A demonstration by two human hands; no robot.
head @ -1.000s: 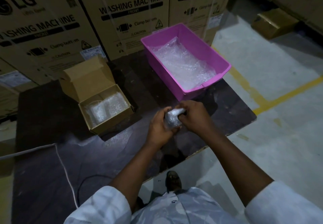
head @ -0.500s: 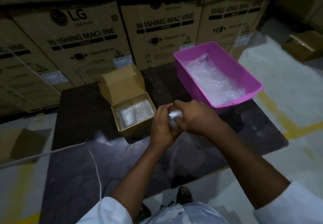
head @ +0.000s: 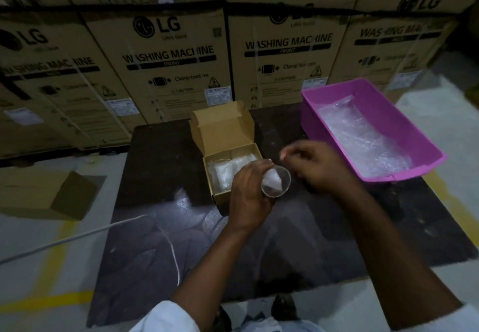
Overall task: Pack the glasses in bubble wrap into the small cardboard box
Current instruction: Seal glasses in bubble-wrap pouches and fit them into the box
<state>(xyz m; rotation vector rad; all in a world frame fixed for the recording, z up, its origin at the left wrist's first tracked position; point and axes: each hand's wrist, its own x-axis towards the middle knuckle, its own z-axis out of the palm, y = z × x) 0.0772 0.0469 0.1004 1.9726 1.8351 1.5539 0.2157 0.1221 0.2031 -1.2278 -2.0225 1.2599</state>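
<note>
My left hand (head: pixel 247 197) grips a clear glass (head: pixel 275 180) with bubble wrap stuffed inside, its round mouth facing me, just right of the small cardboard box (head: pixel 228 165). The box stands on the dark mat with its lid flap raised at the back, and wrapped glasses (head: pixel 223 173) lie inside. My right hand (head: pixel 313 165) hovers beside the glass with loosely curled fingers and nothing visibly in it.
A pink plastic tub (head: pixel 373 134) holding bubble wrap sits at the right on the dark mat (head: pixel 160 228). Large washing machine cartons (head: pixel 166 67) wall off the back. An empty brown carton (head: pixel 51 197) lies at the left. A white cable (head: pixel 77 235) crosses the mat.
My right hand has let go of the glass and moved off to the right. My left hand now holds the glass alone, near the box. The camera view has shifted left.
</note>
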